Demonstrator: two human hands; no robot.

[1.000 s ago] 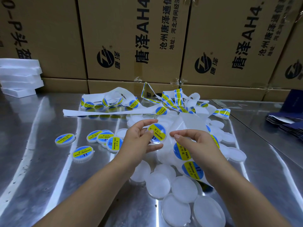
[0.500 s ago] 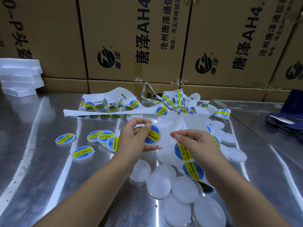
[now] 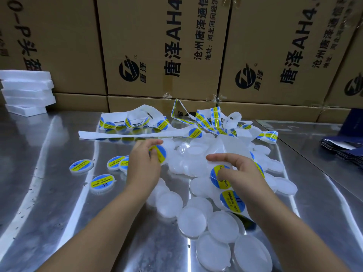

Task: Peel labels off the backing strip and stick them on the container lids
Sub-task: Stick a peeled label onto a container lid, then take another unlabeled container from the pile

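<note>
The labels (image 3: 232,201) are printed blue, crossed by a yellow band with dark lettering. The backing strip (image 3: 110,134) is left plain white. The lids (image 3: 192,220) are tinted a frosted, milky white. The desk (image 3: 49,193) is finished in silvery metal, streaked with bright reflections. The boxes (image 3: 153,46) are coloured brown and marked with black lettering. The slabs (image 3: 27,91) are coloured white, the sheets (image 3: 345,146) navy.

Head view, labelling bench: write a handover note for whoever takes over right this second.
Left hand: grips a round translucent plastic lid that already has a blue-and-yellow label on it.
Right hand: pinches the white paper backing strip, thumb on the next label.
Done: a few finished lids lie to the left on the steel table.
Left: the pile of bare lids in front of you.
</note>
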